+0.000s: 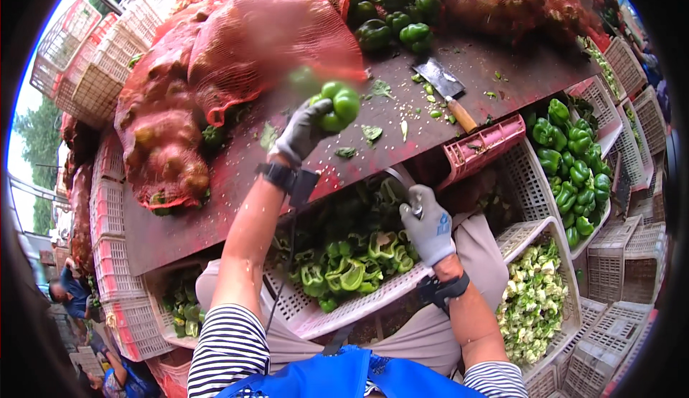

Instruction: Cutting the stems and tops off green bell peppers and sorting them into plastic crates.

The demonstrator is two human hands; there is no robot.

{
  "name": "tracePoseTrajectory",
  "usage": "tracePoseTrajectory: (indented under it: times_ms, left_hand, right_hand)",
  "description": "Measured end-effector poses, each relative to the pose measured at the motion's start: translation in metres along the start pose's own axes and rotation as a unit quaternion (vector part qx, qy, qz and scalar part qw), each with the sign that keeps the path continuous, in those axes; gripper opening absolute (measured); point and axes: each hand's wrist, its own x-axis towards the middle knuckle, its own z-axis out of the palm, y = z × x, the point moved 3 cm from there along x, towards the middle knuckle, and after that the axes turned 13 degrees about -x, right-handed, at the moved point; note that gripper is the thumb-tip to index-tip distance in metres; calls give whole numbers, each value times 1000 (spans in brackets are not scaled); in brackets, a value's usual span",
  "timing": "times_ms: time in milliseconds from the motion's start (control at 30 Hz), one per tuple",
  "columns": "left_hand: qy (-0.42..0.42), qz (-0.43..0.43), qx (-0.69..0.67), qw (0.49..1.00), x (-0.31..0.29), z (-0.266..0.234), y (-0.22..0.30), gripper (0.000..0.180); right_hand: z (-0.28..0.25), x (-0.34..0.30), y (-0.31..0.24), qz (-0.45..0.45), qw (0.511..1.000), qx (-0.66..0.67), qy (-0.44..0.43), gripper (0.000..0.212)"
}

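My left hand (302, 134), in a grey glove, is closed around a whole green bell pepper (341, 106) above the table. My right hand (428, 227), gloved too, grips a knife (399, 176) whose metal blade points up and left toward the table's front edge. Under both hands, a pale plastic crate (348, 313) between my legs holds cut-open green pepper pieces (349, 274). Seeds and bits of leaf lie on the brown tabletop (280, 195) around the left hand.
A cleaver (441, 79) with a wooden handle lies on the table. Red mesh sacks (276, 39) fill the far side, one spilling peppers (393, 21). To the right stand crates of green peppers (572, 165) and pale cut cores (531, 305). Stacked crates (118, 254) line the left.
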Motion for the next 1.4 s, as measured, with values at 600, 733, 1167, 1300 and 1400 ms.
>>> tracePoseTrajectory:
  times_ms: [600, 733, 1167, 1300, 1400]
  left_hand:
    - [46, -45, -174, 983, -230, 58, -91, 35]
    - [35, -6, -139, 990, -253, 62, -86, 35]
    - [-7, -35, -46, 998, -298, 49, -73, 33]
    - [-14, -49, -54, 997, -303, 38, -74, 37]
    - [-27, -77, -86, 993, -303, 32, -85, 36]
  right_hand:
    - [10, -59, -76, -263, 928, -210, 161, 67]
    - [1, -77, -77, -321, 919, -190, 128, 76]
    - [31, -97, -83, -359, 901, -208, 127, 78]
    - [44, -93, -83, -344, 900, -248, 102, 86]
    - [47, -85, -73, -411, 881, -187, 140, 72]
